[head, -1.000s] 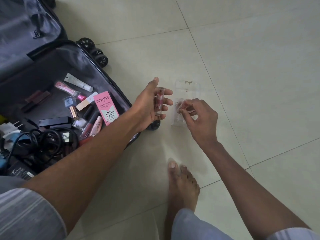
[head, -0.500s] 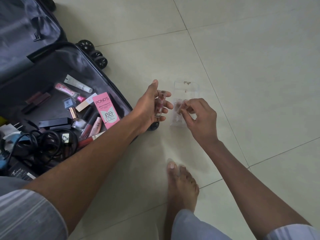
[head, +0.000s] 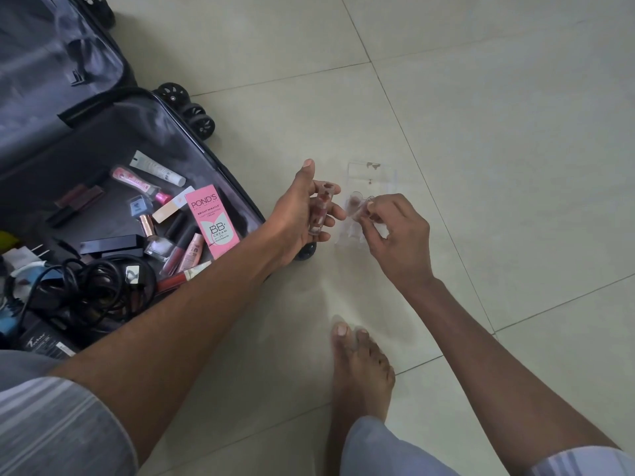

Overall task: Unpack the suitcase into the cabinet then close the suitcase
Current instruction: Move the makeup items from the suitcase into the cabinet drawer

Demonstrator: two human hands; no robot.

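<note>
A: Suitcase lies open on tiled floor, upper left. Contents?

B: Pink Pond's BB cream box near its right edge, amid tubes and small bottles. Tangled black cables at lower left.

A: Left hand?

B: Out past the suitcase's right edge, above the floor. Fingers curled round a small clear tube with reddish contents; thumb raised.

A: Right hand?

B: Just beside the left. Fingertips pinch a small pinkish item over a clear plastic packet on the tile. Item too small to identify.

A: Anything else?

B: Bare foot on the floor below the hands. Suitcase wheels at its upper right corner.
</note>
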